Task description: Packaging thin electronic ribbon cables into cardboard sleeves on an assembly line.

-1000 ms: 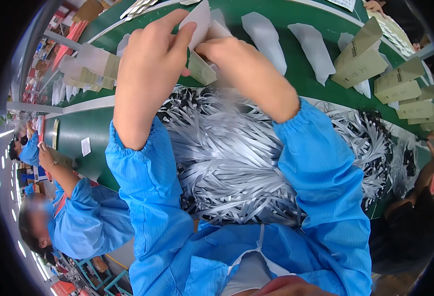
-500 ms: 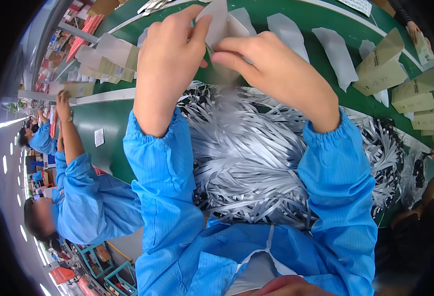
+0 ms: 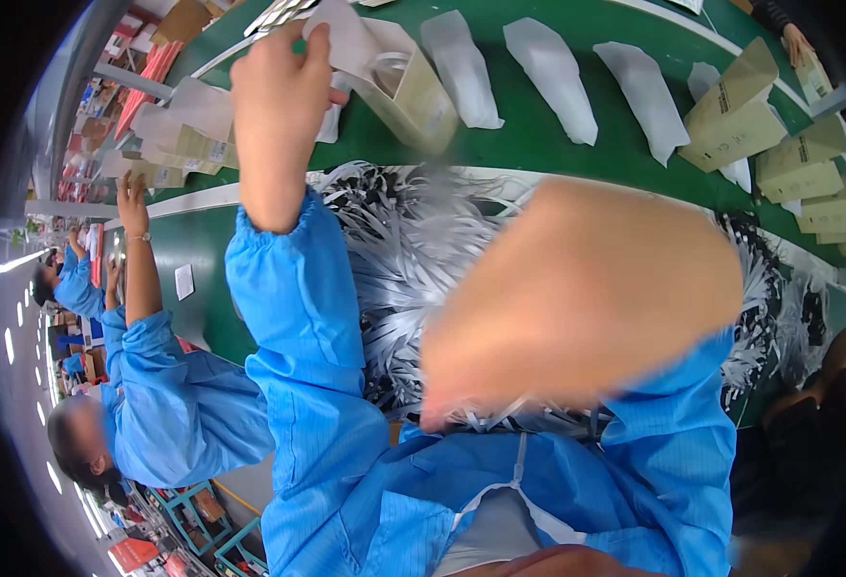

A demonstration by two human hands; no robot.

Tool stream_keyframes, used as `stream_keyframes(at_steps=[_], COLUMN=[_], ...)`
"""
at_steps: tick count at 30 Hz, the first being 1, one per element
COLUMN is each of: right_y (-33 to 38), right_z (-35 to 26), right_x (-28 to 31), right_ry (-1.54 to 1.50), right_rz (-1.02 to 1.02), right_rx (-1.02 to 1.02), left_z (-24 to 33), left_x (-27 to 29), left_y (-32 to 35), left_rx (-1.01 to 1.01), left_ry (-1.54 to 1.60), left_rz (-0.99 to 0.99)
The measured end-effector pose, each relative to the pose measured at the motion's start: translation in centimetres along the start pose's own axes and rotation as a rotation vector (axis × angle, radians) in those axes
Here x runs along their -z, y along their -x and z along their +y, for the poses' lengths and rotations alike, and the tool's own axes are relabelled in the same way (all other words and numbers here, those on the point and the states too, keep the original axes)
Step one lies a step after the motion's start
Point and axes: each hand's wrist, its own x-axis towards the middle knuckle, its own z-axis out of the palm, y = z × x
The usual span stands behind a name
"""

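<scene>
My left hand is at the far side of the work surface, its fingers closed on the pale flap of an open beige carton. Inside that carton shows a white coiled thing. My right hand is smeared by motion and close to the camera, so its fingers cannot be made out. Below it lies a large heap of flat white strips with black parts, partly hidden by the hand. Right of the carton lie white pouches, apart from both hands.
Several open beige cartons stand on the green belt at the right. More cartons stand at the left. A co-worker in a blue smock works at the left; another person's hand reaches in at far right.
My right hand has left the carton and swung down toward my body over the strips. My left hand has shifted left, still at the flap. The cartons and pouches have slid slightly left.
</scene>
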Motion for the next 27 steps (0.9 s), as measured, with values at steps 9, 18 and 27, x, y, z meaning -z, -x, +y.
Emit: stream_keyframes(at_steps=[9, 18, 27], right_y=[0.4, -2.6, 4.2], right_z=[-4.5, -0.5, -1.3], right_x=[-1.0, 1.1, 7.3], right_ry=[-0.082, -0.267, -0.039], right_rz=[0.060, 0.035, 0.053], right_rx=[0.191, 0.200, -0.274], left_z=[1.4, 8.7, 0.4], left_x=[1.3, 1.4, -10.2], left_y=[0.3, 4.5, 6.4], left_rx=[0.027, -0.268, -0.623], left_ry=[-0.003, 0.200, 0.148], left_rz=[0.109, -0.387, -0.927])
